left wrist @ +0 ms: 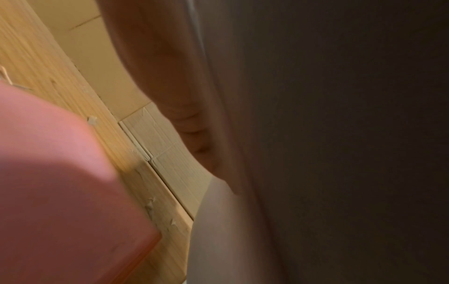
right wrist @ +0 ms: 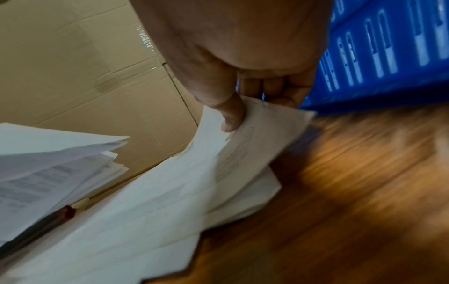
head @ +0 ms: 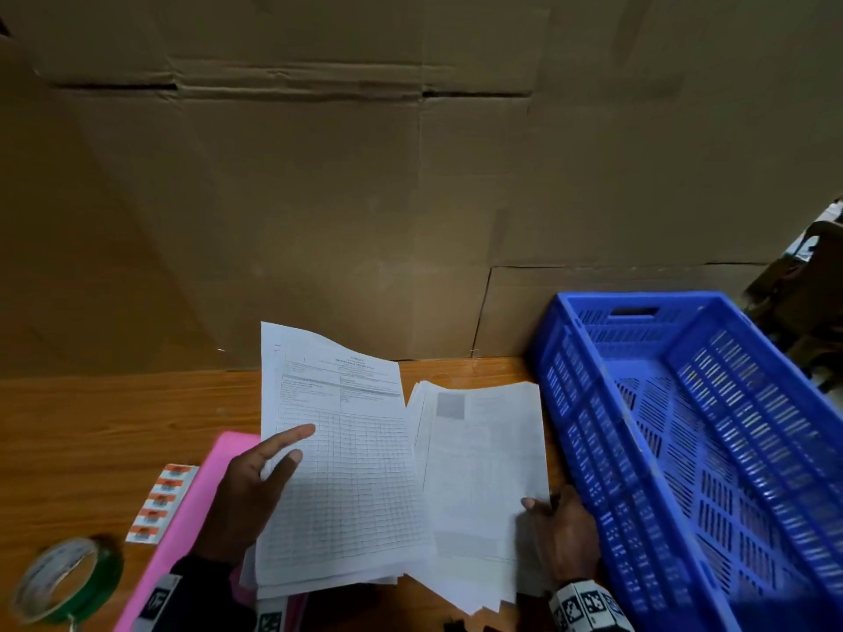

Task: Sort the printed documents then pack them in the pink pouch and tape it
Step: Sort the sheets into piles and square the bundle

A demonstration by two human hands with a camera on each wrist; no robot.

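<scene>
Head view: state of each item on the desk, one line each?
left hand: holds the gridded stack, raised off the desk
right hand: pinches the plain sheets at their edge
pink pouch: flat, partly under the papers
blue crate: nothing visible inside
green tape roll: untouched
label strip: flat on the desk
</scene>
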